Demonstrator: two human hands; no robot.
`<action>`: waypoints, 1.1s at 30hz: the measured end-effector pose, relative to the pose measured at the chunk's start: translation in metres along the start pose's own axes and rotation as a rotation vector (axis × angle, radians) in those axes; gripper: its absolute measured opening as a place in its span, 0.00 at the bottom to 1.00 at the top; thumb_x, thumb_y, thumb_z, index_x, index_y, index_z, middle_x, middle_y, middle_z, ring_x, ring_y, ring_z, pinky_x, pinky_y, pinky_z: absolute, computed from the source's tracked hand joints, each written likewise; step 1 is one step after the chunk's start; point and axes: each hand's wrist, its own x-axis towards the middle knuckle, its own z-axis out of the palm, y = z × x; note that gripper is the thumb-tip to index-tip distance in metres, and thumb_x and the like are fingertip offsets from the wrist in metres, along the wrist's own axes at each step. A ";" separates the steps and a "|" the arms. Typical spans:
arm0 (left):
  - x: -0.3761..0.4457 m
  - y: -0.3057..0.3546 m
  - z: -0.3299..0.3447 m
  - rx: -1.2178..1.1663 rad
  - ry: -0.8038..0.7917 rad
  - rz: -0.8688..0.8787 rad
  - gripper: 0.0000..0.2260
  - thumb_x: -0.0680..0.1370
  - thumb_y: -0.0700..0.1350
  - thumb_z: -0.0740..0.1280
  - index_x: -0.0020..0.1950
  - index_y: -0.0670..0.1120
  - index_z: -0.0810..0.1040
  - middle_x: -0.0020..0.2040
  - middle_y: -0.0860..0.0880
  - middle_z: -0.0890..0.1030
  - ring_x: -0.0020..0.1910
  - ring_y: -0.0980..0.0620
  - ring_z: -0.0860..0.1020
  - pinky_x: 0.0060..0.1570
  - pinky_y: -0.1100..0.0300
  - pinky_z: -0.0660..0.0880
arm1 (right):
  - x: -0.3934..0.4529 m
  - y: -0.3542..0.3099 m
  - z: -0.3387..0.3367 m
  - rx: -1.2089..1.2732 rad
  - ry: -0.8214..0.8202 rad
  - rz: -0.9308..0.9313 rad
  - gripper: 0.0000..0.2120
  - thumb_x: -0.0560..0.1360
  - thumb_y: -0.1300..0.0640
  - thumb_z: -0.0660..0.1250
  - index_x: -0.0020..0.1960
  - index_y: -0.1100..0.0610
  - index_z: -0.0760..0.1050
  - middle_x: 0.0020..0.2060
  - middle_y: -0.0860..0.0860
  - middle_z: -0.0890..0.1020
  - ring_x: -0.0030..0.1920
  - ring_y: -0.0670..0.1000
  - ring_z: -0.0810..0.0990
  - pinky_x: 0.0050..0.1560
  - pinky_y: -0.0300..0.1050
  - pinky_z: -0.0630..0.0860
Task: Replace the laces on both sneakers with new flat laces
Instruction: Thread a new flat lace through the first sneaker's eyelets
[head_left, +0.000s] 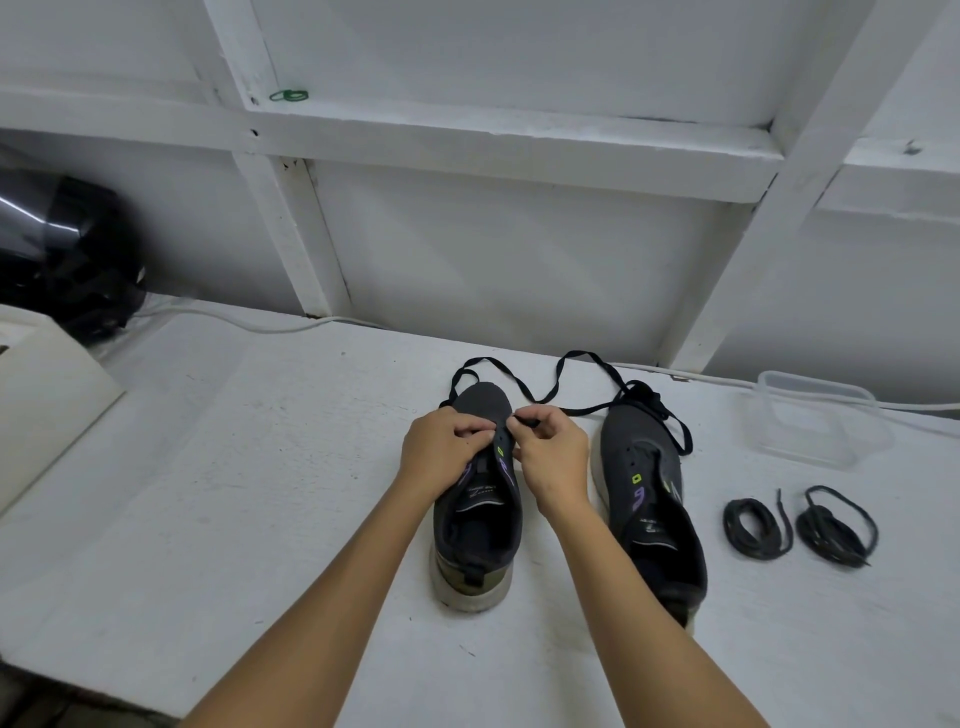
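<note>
Both hands at shoe (475, 519) eyelets: left hand (441, 447) and right hand (550, 452) pinching flat lace (563, 410). Lace looks floppy, light, trails off toward 1 o'clock; best pinch near stiff tip.

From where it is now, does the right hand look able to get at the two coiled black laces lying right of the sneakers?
Probably yes: the coiled black laces lie uncovered, but the right hand is pinching the flat black lace.

No legible text; only blurred pale marks on the tongues of both sneakers (475, 514).
</note>
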 end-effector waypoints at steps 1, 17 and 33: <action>0.000 0.000 0.000 0.001 0.001 0.001 0.08 0.77 0.51 0.72 0.55 0.54 0.86 0.48 0.51 0.82 0.48 0.54 0.80 0.54 0.57 0.76 | 0.000 0.001 0.000 -0.011 0.007 -0.006 0.09 0.74 0.61 0.74 0.42 0.47 0.82 0.38 0.45 0.86 0.44 0.49 0.85 0.53 0.57 0.83; 0.005 0.005 0.010 0.188 -0.005 0.066 0.04 0.77 0.47 0.70 0.47 0.51 0.84 0.42 0.56 0.72 0.44 0.54 0.73 0.44 0.59 0.72 | -0.011 0.001 -0.006 -0.124 -0.092 0.003 0.17 0.76 0.53 0.72 0.64 0.44 0.77 0.42 0.42 0.86 0.46 0.39 0.83 0.58 0.44 0.80; 0.005 -0.002 -0.005 0.235 -0.055 0.186 0.03 0.79 0.40 0.67 0.49 0.44 0.81 0.48 0.51 0.74 0.46 0.52 0.75 0.48 0.62 0.71 | -0.021 -0.014 -0.006 -0.199 -0.226 0.025 0.44 0.66 0.48 0.78 0.76 0.44 0.60 0.55 0.44 0.79 0.57 0.38 0.79 0.59 0.40 0.77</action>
